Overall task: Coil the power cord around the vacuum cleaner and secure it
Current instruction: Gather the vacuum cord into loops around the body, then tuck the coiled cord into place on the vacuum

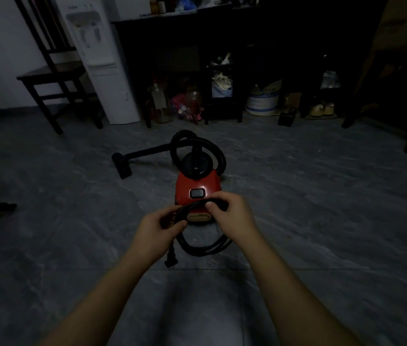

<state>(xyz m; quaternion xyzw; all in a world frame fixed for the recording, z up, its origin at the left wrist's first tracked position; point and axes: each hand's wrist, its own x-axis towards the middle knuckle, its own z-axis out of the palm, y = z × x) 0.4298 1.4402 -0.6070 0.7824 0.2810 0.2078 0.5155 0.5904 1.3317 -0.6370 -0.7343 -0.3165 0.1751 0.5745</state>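
gripping coiled cord [198, 247]: left hand [158, 228], right hand [232, 216].

The room is dim, with heavy vignetting that darkens all four corners and the far right almost to black. The brightest areas are the white wall and the water dispenser [97, 58] at the far left, so light seems to come from that side. A small glare spot sits on the red vacuum cleaner [197, 187] beside its switch. The grey floor [322, 196] shows a soft pale reflection near the bottom centre, between the forearms. The dark shelf unit [222, 58] at the back loses nearly all detail in shadow. Wide-angle distortion bends the floor lines and stretches the forearms. The whole frame is grainy and slightly soft.
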